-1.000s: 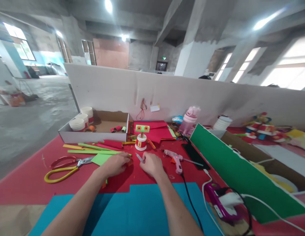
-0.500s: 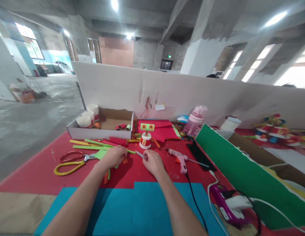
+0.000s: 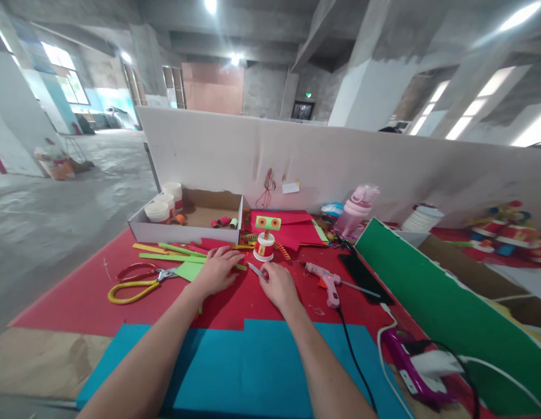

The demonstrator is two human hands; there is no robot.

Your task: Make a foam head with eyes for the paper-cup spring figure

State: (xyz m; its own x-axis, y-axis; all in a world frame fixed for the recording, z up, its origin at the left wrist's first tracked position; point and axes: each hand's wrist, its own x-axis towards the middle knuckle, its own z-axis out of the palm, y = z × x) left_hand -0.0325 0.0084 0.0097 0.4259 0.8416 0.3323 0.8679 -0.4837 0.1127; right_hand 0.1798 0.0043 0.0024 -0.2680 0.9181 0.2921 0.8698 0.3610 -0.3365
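My right hand (image 3: 278, 286) grips a slim pale pen-like tool (image 3: 255, 269); its tip points left and away from me. My left hand (image 3: 219, 269) lies with fingers outstretched over the green paper strip (image 3: 239, 267), beside a light green paper piece (image 3: 189, 271). Just beyond both hands stands a paper-cup figure (image 3: 264, 249) with a green face, orange round eyes and folded paper arms. Yellow and green strips (image 3: 166, 258) lie left of my left hand. Scissors (image 3: 137, 289) with one red and one yellow handle rest nearer the left edge.
A pink glue gun (image 3: 326, 279) lies right of my right hand, its cord running toward me. Behind it are a black phone (image 3: 360, 276) and a pink bottle (image 3: 356, 210). A shallow box (image 3: 183, 234) with cups stands back left. A green board (image 3: 427, 302) borders the right.
My left hand has opened and stretched its fingers forward over the strips. The right hand keeps the pen-like tool. The view has shifted slightly left.
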